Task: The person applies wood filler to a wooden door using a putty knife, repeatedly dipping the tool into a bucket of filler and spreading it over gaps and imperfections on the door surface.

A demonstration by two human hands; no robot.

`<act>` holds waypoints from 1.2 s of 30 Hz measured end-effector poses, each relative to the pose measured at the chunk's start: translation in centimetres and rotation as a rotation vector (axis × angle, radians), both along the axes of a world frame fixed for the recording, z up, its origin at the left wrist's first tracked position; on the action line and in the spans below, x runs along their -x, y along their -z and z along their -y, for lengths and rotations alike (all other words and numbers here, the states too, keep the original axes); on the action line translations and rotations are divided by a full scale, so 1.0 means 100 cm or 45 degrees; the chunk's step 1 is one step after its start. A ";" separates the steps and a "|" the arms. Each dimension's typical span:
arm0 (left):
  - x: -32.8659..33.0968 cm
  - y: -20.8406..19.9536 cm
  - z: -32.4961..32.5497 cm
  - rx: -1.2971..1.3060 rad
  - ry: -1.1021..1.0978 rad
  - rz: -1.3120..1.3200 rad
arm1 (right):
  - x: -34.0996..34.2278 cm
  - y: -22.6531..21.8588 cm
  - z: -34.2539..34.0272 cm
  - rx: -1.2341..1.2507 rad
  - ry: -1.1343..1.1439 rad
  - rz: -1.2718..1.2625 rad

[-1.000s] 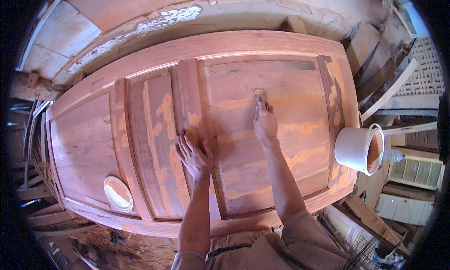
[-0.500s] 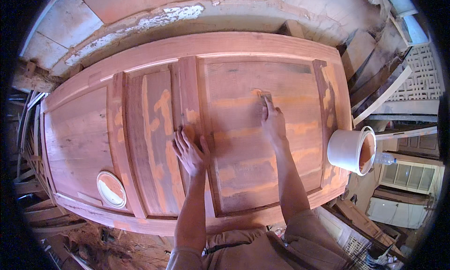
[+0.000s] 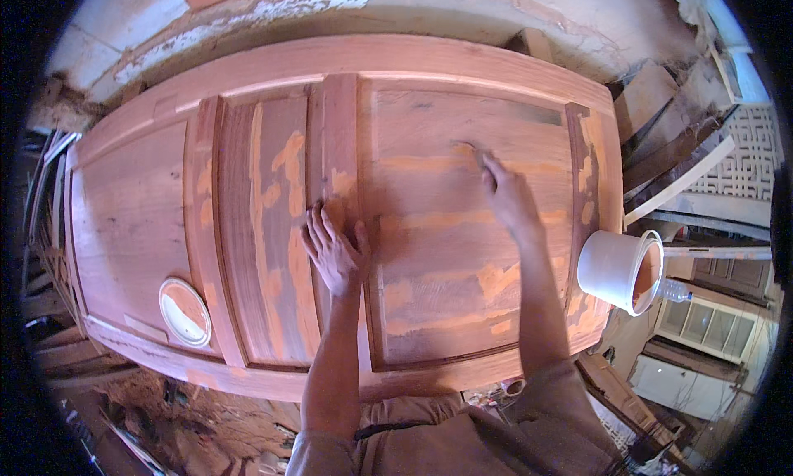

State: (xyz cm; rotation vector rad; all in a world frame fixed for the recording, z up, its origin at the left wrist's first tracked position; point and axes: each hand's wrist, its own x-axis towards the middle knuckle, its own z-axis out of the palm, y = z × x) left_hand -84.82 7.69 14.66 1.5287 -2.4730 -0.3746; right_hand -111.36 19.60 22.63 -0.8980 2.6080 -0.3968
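Note:
A wooden panelled door (image 3: pixel 429 113) lies flat before me, with streaks of orange filler (image 3: pixel 496 282) across its right panel and middle strips. My right hand (image 3: pixel 508 197) is closed round a small putty knife (image 3: pixel 469 150), slightly blurred, its blade at a filler streak in the upper part of the right panel. The knife's handle is hidden in my fingers. My left hand (image 3: pixel 334 249) lies palm down with fingers spread on the upright between the panels, holding nothing.
A white bucket (image 3: pixel 605 263) with orange filler inside sits tipped on its side at the door's right edge, a clear plastic bottle (image 3: pixel 676 291) beyond it. A round white lid (image 3: pixel 185 312) smeared with filler rests on the left panel. Timber planks (image 3: pixel 686 179) lean at right; a wall (image 3: pixel 446 9) stands behind.
My right hand has moved a little right with the putty knife. My left hand stays on the upright. The whole view has shifted slightly.

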 end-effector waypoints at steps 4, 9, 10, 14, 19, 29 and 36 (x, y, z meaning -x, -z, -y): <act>-0.001 0.001 0.000 -0.009 0.040 -0.004 | 0.039 -0.003 0.042 -0.070 -0.426 0.057; -0.002 -0.010 0.004 -0.063 0.008 -0.052 | 0.057 -0.004 0.067 -0.425 -0.776 0.134; -0.002 -0.011 0.004 -0.066 0.007 -0.073 | 0.057 -0.006 0.065 -0.435 -0.740 0.159; -0.002 -0.002 0.004 -0.026 0.008 -0.072 | 0.074 0.001 0.047 -0.398 -0.859 0.135; -0.004 0.009 -0.002 0.021 -0.001 -0.051 | 0.089 -0.003 0.033 -0.623 -0.876 0.170; -0.004 0.000 -0.002 0.040 0.049 -0.082 | 0.014 -0.041 -0.142 0.441 0.403 1.009; -0.009 0.028 -0.009 0.180 0.101 0.002 | -0.216 -0.024 -0.308 0.805 1.118 1.235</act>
